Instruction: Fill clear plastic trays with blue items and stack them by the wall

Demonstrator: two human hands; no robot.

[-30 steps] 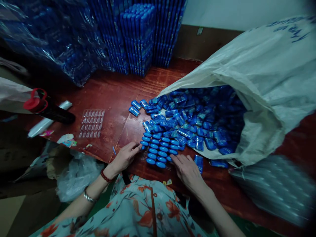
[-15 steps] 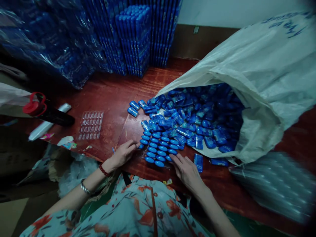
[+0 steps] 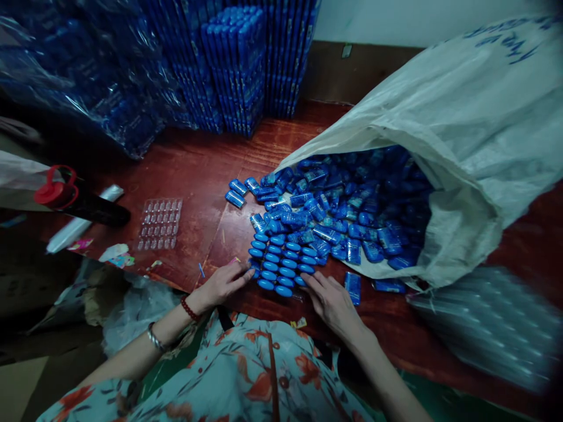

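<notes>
In the head view, the left hand (image 3: 229, 280) and right hand (image 3: 328, 298) touch two sides of neat rows of shiny blue plastic packs (image 3: 272, 258) on the red-brown wooden table (image 3: 197, 164). I can't tell if they pinch.

At the centre of the frame, a block of packets (image 3: 281, 265) stands on the table (image 3: 197, 176), between the left hand (image 3: 223, 285) and the right hand (image 3: 332, 302). Behind it, loose packets (image 3: 325, 202) spread from the mouth of the sack (image 3: 475, 117) at upper right. Moulded trays (image 3: 488, 325) lie at lower right, a single tray (image 3: 159, 224) left of centre, a bottle (image 3: 92, 204) farther left, and packet stacks (image 3: 237, 73) along the top.
</notes>
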